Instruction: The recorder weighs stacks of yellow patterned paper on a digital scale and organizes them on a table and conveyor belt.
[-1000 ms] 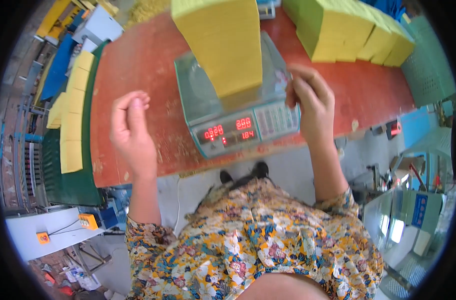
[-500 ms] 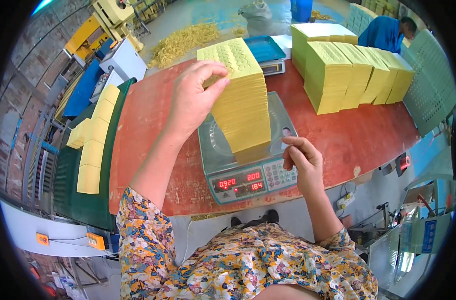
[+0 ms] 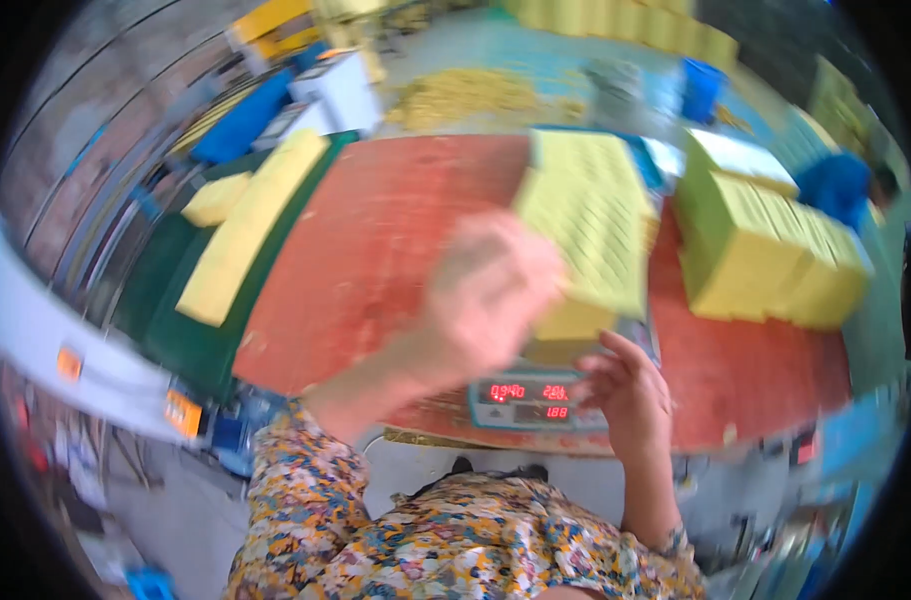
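Note:
A tall stack of embossed yellow paper sheets [image 3: 590,225] stands on the electronic scale [image 3: 492,412], whose red digits are lit. My left hand [image 3: 495,290] is beside the stack's near left side, smeared by motion. Its fingers cannot be made out, nor whether it touches the paper. In front of the stack's near right corner is my right hand [image 3: 630,395], fingers apart and bent a little, with nothing seen in them. It hides the scale's keypad.
More yellow paper stacks [image 3: 755,250] stand at the table's right. Yellow blocks [image 3: 250,240] lie on a green surface [image 3: 155,310] at left. The red table [image 3: 395,230] spans the middle. A person in blue [image 3: 835,188] is at far right. Yellow scraps [image 3: 465,98] lie on the floor.
The view has swung, shifting the table scene right and lower. More of the stack's embossed top shows. My left hand has left the stack's upper left edge and come nearer. The scale's digits differ.

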Demonstrator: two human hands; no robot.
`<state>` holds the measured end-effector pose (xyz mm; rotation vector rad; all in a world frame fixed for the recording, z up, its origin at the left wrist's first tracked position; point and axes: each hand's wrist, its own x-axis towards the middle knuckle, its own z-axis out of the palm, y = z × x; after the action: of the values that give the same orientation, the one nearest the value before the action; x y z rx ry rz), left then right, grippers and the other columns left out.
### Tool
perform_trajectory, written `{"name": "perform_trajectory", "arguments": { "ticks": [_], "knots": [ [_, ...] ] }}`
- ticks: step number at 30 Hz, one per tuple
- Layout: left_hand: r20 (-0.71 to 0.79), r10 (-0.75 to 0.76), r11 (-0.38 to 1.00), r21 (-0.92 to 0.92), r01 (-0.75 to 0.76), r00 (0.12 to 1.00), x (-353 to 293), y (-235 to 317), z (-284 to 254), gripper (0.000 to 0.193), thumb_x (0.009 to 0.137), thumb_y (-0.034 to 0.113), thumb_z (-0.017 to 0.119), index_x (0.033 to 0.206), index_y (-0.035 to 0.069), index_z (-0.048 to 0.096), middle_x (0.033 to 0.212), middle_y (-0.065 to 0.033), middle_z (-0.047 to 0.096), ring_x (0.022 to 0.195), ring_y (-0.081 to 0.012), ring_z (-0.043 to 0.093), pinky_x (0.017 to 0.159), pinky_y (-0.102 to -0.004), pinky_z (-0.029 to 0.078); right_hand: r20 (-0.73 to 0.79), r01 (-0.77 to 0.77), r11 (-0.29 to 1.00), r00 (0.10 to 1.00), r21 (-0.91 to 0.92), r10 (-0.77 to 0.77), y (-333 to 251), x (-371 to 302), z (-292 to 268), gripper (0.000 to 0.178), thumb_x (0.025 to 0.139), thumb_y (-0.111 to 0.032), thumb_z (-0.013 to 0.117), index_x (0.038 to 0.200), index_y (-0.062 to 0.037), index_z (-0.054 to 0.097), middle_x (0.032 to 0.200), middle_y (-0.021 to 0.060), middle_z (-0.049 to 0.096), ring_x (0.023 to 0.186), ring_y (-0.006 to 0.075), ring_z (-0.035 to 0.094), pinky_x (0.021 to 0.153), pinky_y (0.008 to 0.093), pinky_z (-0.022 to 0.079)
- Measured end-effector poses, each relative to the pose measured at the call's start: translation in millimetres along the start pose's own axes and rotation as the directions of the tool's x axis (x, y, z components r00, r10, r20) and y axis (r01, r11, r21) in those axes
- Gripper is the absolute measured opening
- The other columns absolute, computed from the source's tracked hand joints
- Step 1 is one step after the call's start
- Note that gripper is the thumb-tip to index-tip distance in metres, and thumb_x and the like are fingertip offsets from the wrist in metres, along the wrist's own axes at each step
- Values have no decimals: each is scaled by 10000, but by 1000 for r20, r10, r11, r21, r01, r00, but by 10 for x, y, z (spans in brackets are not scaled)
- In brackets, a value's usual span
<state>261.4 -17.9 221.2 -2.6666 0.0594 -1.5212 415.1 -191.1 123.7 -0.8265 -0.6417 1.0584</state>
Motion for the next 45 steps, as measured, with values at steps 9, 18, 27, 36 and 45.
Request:
{"name": "perform_trajectory", "arguments": {
  "ticks": [9, 18, 27, 36, 45],
  "knots": [
    [119, -300, 944, -103, 313, 946, -981, 565, -505, 388, 806, 231, 729, 1077, -17, 604, 1201, -162, 584, 1188, -264, 519, 985, -408, 449, -23, -162, 986, 986, 26, 162, 375, 135, 502, 433, 900, -19, 525, 1325, 26, 456, 1204, 184, 600, 1000, 277, 655, 709, 398, 613],
    [575, -818, -471, -636, 611, -33, -2488, -9, -527, 256, 943, 156, 593, 1130, -18, 601, 1009, -63, 658, 903, -147, 638, 816, -294, 512, 289, -132, 873, 912, -469, 293, 1490, 542, 762, 409, 928, -21, 537, 1321, 54, 453, 1080, 116, 649, 879, 160, 643, 671, 309, 555],
    [385, -917, -274, -410, 870, -107, -2967, -1173, 278, 178, 895, 105, 596, 980, -36, 665, 832, -60, 667, 763, -121, 602, 682, -301, 476, 142, -115, 791, 959, -601, 247, 1345, 222, 874, 416, 953, -22, 491, 1356, 53, 422, 947, 170, 676, 751, 192, 687, 623, 290, 569],
    [56, -970, 242, 117, 963, 237, -2730, -1549, 936, 626, 816, 306, 653, 1299, -61, 498, 1262, -266, 568, 1174, -380, 550, 997, -454, 438, -24, -222, 834, 970, -505, 244, 1254, -231, 618, 423, 952, -9, 496, 1365, 38, 420, 956, 164, 684, 803, 194, 682, 680, 310, 568],
    [60, -993, 93, -172, 981, 105, -2709, -1011, 144, 608, 898, 204, 659, 1394, -48, 414, 1291, -194, 545, 1161, -255, 551, 987, -367, 435, 26, -200, 806, 966, -558, 258, 1069, -306, 371, 397, 950, -103, 573, 1325, -2, 492, 895, 115, 692, 809, 138, 656, 734, 302, 531]
  ]
}}
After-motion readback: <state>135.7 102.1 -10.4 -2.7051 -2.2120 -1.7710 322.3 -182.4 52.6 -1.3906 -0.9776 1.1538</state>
